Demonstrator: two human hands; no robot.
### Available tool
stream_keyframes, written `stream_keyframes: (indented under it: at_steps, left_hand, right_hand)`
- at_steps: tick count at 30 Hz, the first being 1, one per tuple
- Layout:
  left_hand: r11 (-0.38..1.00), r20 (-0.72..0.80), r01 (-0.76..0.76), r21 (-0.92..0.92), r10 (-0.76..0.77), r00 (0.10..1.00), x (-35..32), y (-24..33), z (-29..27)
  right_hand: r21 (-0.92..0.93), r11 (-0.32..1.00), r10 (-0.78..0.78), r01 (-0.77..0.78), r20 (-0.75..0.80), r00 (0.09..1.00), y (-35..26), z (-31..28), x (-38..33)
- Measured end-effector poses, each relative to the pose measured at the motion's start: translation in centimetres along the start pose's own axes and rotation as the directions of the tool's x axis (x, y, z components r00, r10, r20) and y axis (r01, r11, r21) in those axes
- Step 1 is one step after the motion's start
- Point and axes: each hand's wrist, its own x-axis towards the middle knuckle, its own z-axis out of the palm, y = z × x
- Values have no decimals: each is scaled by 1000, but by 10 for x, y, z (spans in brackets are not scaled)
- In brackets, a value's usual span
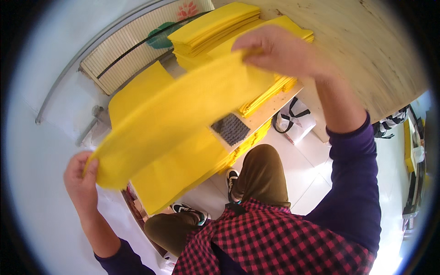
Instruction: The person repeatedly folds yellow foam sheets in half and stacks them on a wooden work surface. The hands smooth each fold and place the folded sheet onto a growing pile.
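Observation:
A long yellow cloth [174, 107] is stretched in the air between my hands, slanting from lower left to upper right. My left hand [82, 176] pinches its near left end between thumb and fingers. At the far right end, my right hand [282, 50] is closed on the other corner, slightly blurred. Below it, more yellow cloth [176, 167] lies flat on the table, and another flat piece [142, 89] shows behind. A dark grey textured pad [230, 129] sits by the table's edge. Folded yellow cloths rise in a stack [215, 27] at the far side.
A ribbed radiator [137, 41] with a painted flower stands along the wall at far left. To the right is a large wooden board [366, 50]. A white bag with black handles [295, 121] rests on the tiled floor. My knees are close to the table's near edge.

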Motion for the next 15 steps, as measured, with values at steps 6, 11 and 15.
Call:
stream_keyframes:
  at_steps: [6,11,15]
  left_hand:
    - [933,-335,-291,210,349,875,95,68,57]
    - [647,-400,-569,508,762,510,134,99,144]
    - [383,-206,-768,512,924,323,139,107,244]
  right_hand:
    - [-315,948,-67,-44,-332,941,77,-66,26]
    - [-482,865,-173,-138,-546,820,159,-102,17]
    - [-569,775,-138,-274,-577,805,231,-68,-32]
